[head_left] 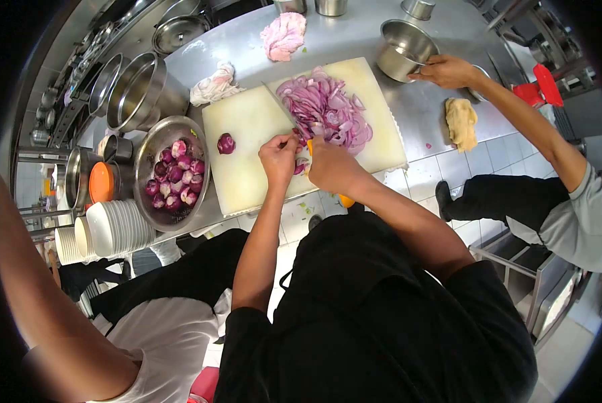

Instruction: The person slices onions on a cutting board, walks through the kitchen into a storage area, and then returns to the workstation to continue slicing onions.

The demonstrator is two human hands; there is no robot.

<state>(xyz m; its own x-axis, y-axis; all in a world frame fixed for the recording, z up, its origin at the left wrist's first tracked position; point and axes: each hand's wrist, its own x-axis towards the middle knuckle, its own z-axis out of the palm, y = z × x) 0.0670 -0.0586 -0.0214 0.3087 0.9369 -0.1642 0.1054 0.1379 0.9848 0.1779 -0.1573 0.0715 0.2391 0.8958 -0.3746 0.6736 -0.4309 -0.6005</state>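
My right hand (338,164) grips the orange handle of a knife (281,104), whose blade points away over a white cutting board (237,181). Close beside it, my left hand (279,160) is closed, its fingertips pinching what looks like a piece of red onion, mostly hidden. A few cut onion pieces (302,165) lie between my hands. Beyond the blade, a heap of sliced red onion (324,111) covers the right part of the board. One peeled red onion (226,143) rests whole on the left side.
Left of the board, a perforated metal bowl (140,176) holds several peeled red onions. Stacked plates (120,228) and large pots (140,91) stand nearby. At right, a co-worker's hand (445,71) touches a steel pot (396,66). Cloths (461,124) lie around the board. Another person stands at left.
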